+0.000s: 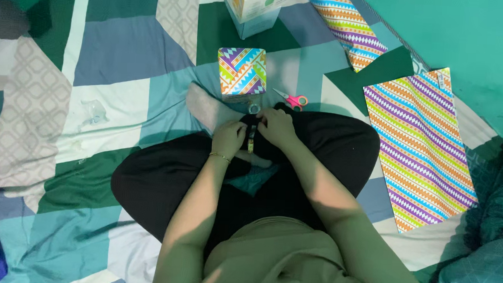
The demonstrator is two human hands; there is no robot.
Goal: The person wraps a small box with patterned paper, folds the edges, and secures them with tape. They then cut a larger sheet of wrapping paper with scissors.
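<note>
I sit cross-legged in black trousers on a patchwork bedsheet. My left hand (pixel 229 138) and my right hand (pixel 275 125) meet over my lap, both pinching a small dark roll of tape (pixel 252 137) between them. A gold bracelet sits on my left wrist. Just beyond my hands stands a box wrapped in bright zigzag-patterned paper (pixel 242 71). Scissors with pink handles (pixel 292 99) lie to the right of that box. A small clear tape ring (pixel 254 108) lies between the box and my hands.
A sheet of the same striped wrapping paper (pixel 420 147) lies flat at the right, a rolled piece (pixel 345 23) beyond it. A white and green carton (pixel 251 6) stands at the far edge. My socked foot (pixel 204 106) rests left of the tape. A teal wall rises at the upper right.
</note>
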